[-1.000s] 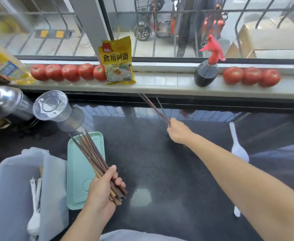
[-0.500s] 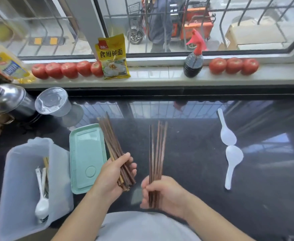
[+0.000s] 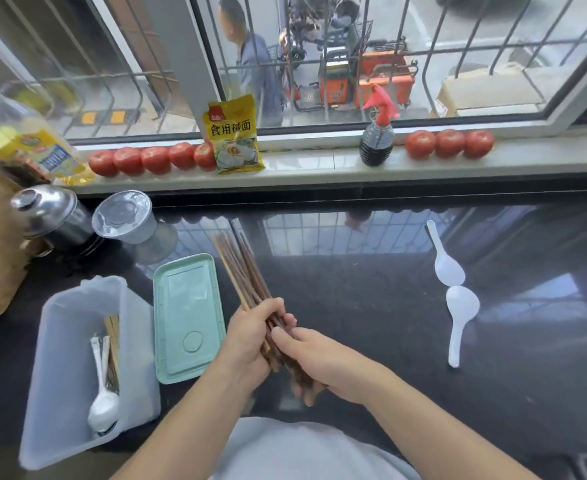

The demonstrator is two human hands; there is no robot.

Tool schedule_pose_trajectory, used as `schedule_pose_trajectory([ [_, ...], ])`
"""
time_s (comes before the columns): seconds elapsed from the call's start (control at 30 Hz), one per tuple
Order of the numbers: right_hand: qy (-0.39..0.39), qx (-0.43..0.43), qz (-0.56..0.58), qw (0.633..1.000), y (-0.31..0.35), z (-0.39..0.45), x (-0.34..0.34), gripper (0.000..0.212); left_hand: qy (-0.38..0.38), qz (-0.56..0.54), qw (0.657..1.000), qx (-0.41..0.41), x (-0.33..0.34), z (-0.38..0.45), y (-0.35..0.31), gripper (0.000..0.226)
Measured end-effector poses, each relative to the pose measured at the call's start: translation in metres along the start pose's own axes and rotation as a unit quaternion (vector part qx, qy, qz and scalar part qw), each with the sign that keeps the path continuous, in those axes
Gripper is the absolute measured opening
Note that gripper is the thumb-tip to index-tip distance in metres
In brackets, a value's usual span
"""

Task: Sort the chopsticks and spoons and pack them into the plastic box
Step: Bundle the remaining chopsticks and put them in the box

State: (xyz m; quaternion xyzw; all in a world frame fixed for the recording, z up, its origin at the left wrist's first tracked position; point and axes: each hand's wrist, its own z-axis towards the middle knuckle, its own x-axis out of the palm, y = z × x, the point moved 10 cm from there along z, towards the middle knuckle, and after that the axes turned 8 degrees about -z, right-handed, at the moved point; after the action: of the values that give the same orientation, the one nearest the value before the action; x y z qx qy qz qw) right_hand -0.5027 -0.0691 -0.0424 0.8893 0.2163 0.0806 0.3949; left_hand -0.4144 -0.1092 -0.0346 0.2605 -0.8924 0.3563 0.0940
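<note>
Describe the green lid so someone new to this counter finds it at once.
On the black counter, look left of the hands to the translucent plastic box that holds a spoon and some chopsticks. The lid lies flat beside that box, on its right, just left of the brown chopstick bundle. It is the only mint-green thing here, a rounded rectangle with a small circle at its near end.

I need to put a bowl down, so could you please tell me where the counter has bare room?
Bare black counter lies between the chopstick bundle and the two white spoons, and right of the spoons. The left is crowded: plastic box, green lid, metal pot, clear-lidded cup.
</note>
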Motion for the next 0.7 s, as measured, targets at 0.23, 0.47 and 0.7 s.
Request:
schedule_pose_trajectory([
  [0.23,-0.064,0.083,0.605,0.79,-0.029,-0.003,0.013,0.073,0.03,-0.01,0.986,0.163,0.027,-0.029,-0.021,0.018],
  [0.47,-0.11,0.039,0.529,0.84,-0.029,-0.006,0.009,0.073,0.065,0.124,0.98,0.142,0.005,-0.036,0.002,0.018],
  [0.7,-0.089,-0.125,0.201,0.968,0.053,-0.009,-0.008,0.046,0.187,0.337,0.918,0.097,-0.01,-0.078,0.015,0.023],
])
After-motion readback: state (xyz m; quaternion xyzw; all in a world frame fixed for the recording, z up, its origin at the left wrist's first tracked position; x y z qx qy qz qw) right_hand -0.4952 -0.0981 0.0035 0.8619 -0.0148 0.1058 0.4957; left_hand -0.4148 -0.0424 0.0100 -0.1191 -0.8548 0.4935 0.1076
